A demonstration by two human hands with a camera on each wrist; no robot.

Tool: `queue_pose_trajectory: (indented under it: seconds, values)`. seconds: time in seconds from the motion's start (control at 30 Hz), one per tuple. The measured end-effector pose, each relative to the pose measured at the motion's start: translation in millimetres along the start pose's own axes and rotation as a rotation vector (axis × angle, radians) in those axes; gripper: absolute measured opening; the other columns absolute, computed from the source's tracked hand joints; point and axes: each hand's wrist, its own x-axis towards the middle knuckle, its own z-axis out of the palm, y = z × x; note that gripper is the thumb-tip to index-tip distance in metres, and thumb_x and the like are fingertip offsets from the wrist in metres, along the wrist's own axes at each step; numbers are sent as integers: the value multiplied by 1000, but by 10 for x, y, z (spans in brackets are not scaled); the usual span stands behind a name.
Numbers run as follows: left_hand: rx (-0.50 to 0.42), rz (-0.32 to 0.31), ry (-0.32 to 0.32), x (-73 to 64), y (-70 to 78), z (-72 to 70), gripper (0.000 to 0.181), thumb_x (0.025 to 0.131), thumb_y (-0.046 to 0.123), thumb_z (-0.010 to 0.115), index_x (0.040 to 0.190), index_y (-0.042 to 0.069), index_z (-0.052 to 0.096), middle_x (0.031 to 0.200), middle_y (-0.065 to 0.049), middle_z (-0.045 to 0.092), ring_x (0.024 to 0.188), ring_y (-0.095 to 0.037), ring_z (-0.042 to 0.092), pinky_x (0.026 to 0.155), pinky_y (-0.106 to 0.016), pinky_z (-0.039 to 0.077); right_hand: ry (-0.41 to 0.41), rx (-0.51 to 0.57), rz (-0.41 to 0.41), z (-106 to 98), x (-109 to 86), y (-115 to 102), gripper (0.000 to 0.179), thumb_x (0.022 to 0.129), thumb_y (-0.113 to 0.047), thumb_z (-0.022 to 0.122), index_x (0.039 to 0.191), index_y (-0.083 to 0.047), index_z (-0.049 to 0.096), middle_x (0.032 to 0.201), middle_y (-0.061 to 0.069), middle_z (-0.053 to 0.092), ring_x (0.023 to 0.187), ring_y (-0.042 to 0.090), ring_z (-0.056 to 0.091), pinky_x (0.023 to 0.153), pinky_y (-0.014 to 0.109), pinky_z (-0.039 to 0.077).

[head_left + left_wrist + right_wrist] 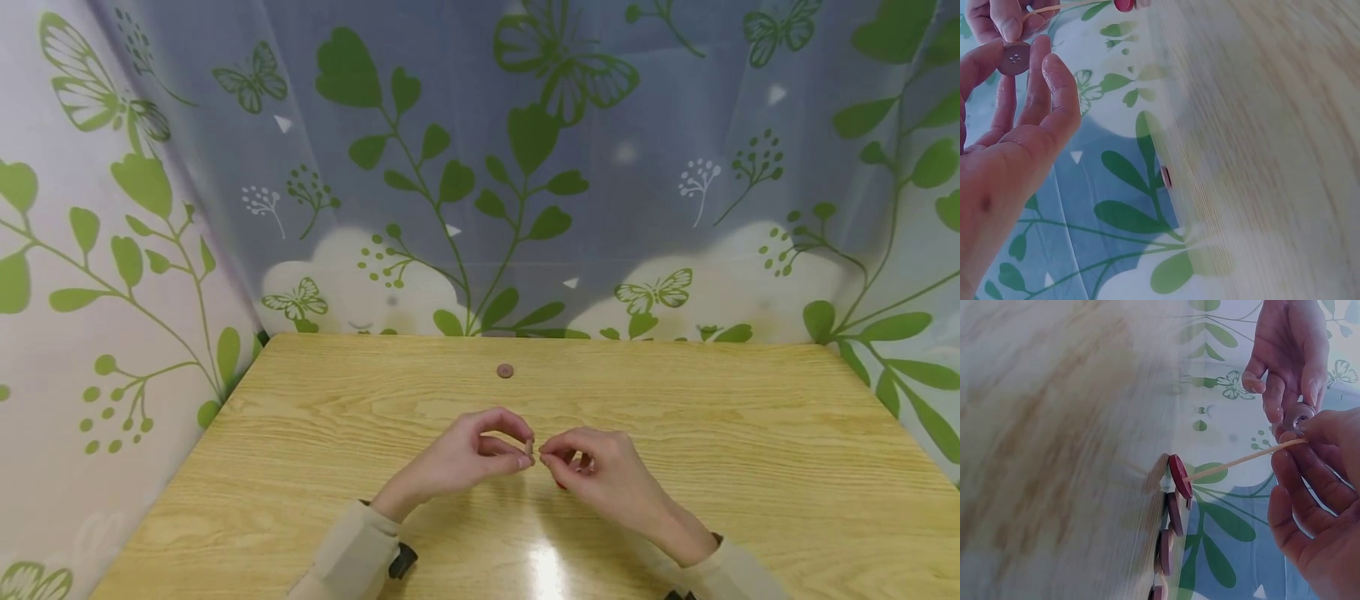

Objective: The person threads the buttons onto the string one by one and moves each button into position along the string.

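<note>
My left hand (468, 454) holds a round brown button (1015, 59) by its edge between thumb and fingers, its small holes showing in the left wrist view. Close on its right, my right hand (615, 479) pinches a thin pale cord (1241, 461) near the button; whether the cord's tip enters a hole I cannot tell. The cord runs down to a red button (1179, 476). Below that, several darker buttons (1174, 514) stand in a row at the tabletop in the right wrist view. In the head view, my right hand mostly hides them.
Another brown button (506, 371) lies flat on the wooden table (360, 392), beyond both hands near the back edge. Hanging cloth (450, 192) with leaves and butterflies encloses the back and sides.
</note>
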Motion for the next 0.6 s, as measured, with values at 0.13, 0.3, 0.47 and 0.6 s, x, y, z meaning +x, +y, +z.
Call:
queue_pose_trajectory:
  seconds: [0.13, 0.3, 0.47, 0.6]
  values:
    - [-4, -5, -1, 12, -17, 12, 34, 98, 8, 67, 130, -1, 57, 135, -24, 59, 112, -18, 71, 95, -34, 58, -3, -10, 2, 7, 1, 3, 16, 90, 1, 74, 94, -15, 76, 75, -5, 71, 68, -4, 62, 55, 18, 52]
    - [-10, -10, 10, 16, -28, 20, 32, 98, 8, 68, 128, 1, 59, 133, -20, 60, 111, -18, 72, 93, -32, 58, -6, -21, 2, 14, -2, 7, 17, 89, 1, 75, 93, -15, 76, 77, -5, 73, 68, -5, 61, 55, 17, 52]
    - [-11, -15, 14, 17, -26, 28, 30, 98, 9, 69, 126, 4, 60, 130, -15, 63, 110, -18, 72, 93, -32, 58, -8, -29, -8, 23, -4, 16, 18, 88, 2, 75, 93, -15, 76, 80, -5, 74, 69, -5, 62, 55, 16, 52]
    - [-13, -14, 10, 14, -28, 33, 32, 98, 9, 69, 128, 1, 60, 128, -12, 65, 110, -17, 72, 93, -32, 58, -11, -28, -6, 29, -4, 22, 18, 88, 2, 75, 92, -15, 76, 81, -2, 75, 70, -5, 62, 55, 16, 53]
